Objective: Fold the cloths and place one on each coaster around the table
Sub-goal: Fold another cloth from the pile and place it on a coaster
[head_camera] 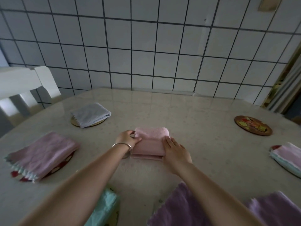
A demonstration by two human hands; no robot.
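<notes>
Room: grey tiled wall [146, 51] behind a pale glossy table [203, 144], a white chair [24, 88] at the far left corner.
Pink cloth [150, 141]: folded small at mid-table, between both hands, on no coaster yet.
Left hand [126, 138]: fingers curled, pinching the cloth's left edge, likely to keep the layers aligned; a bangle [123, 148] sits at the wrist.
Right hand [176, 151]: fingers straight and flat, pressing the right end down to set the fold.
Bare coaster [253, 128]: far right of the grip, probably this cloth's place.
Dressed coasters: grey cloth [90, 115] beyond the left hand, mauve cloth [44, 154] well left.
Waiting: purple cloth [179, 207] nearest the person, under the right forearm.
</notes>
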